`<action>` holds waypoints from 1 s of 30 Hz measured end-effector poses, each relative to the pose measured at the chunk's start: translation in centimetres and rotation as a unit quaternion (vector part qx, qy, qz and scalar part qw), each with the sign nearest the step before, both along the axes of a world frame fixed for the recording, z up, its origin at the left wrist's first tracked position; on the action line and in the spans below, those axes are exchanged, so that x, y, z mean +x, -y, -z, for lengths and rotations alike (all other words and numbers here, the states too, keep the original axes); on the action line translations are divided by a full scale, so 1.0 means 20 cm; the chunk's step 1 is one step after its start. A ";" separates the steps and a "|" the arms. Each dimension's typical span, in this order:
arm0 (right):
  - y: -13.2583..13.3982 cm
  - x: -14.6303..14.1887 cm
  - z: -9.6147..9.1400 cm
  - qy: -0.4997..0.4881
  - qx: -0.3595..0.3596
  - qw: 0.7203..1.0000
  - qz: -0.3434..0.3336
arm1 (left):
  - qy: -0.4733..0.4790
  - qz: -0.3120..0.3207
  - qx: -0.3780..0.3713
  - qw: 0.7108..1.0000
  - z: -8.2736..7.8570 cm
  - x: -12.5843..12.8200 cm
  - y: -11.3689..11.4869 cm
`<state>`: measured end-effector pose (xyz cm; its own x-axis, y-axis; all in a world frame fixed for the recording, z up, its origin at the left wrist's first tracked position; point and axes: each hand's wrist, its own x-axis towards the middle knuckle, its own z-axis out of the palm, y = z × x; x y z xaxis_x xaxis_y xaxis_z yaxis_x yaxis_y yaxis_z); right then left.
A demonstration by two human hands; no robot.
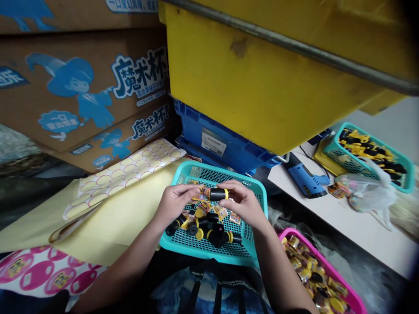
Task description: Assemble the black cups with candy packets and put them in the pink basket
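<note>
Over a turquoise mesh basket [209,256], a small black-and-yellow tube [218,194] with a colourful printed section at its left end lies sideways between my hands. My left hand [176,201] pinches the printed end with thumb and forefinger. At the yellow-ringed end, my right hand [245,204] curls its thumb and fingers around the tube. Several similar black tubes [214,235] with yellow caps and rings lie loose in the basket below. Small printed packets [221,212] rest among them. Whether the printed section is a label or a separate wrapper I cannot make out.
Left of the basket lie sticker sheets [131,168] and pale yellow paper [137,213]. Behind stand cartons [19,109], a blue crate [193,126] and an overhanging yellow bin [222,87]. At right are a full pink basket [327,257], a blue tool [304,176] and another turquoise basket [360,163].
</note>
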<state>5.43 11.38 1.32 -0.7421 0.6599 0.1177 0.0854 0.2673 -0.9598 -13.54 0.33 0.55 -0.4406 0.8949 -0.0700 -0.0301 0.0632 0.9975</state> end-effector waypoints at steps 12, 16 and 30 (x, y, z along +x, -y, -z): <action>0.07 -0.06 0.03 -0.044 -0.077 0.995 0.053 | 0.093 0.052 0.008 0.994 -0.05 0.04 -0.02; 0.10 -0.09 0.05 -0.091 -0.105 0.990 0.024 | 0.145 0.086 -0.001 0.986 -0.08 0.06 -0.01; 0.19 -0.15 0.13 -0.112 -0.367 0.923 -0.035 | 0.202 0.090 0.005 0.975 -0.07 0.12 0.00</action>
<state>2.35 7.53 -1.20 -0.7975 0.5738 -0.1865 -0.1299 -0.4651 -0.8757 -11.16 0.29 2.04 -0.2156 0.9567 -0.1956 -0.4103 0.0930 0.9072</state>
